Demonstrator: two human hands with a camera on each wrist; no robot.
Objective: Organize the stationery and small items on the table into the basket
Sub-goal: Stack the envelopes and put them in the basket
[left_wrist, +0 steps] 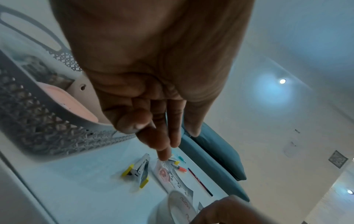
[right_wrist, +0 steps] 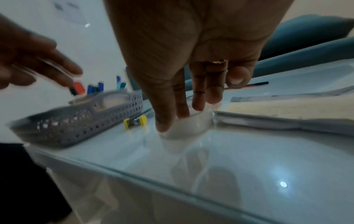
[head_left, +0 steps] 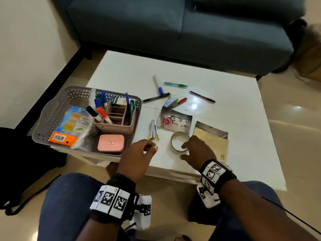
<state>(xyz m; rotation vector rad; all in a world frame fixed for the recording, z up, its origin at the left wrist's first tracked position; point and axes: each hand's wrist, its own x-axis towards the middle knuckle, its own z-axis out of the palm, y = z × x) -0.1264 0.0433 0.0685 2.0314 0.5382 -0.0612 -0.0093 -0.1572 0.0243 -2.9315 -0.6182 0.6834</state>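
Note:
A clear tape roll [head_left: 175,136] [right_wrist: 191,125] lies flat near the front of the white table [head_left: 121,70]. My right hand [head_left: 185,151] [right_wrist: 182,112] pinches its near wall, thumb outside and fingers inside the ring. My left hand [head_left: 151,147] [left_wrist: 162,144] hovers empty with loosely bent fingers, just in front of a silver stapler with yellow tips [head_left: 153,130] [left_wrist: 140,168]. The grey lattice basket [head_left: 57,105] [right_wrist: 76,121] sits at the table's left and holds a pink organizer with markers [head_left: 116,117], a pink box [head_left: 111,143] and an orange packet [head_left: 69,127].
Several pens lie loose behind my hands: black [head_left: 157,97], green [head_left: 175,84], red [head_left: 180,101] and dark red [head_left: 202,96]. A floral zip pouch [head_left: 175,120] and a brown envelope on papers [head_left: 212,141] lie beside the tape. A blue sofa [head_left: 173,23] stands behind the table.

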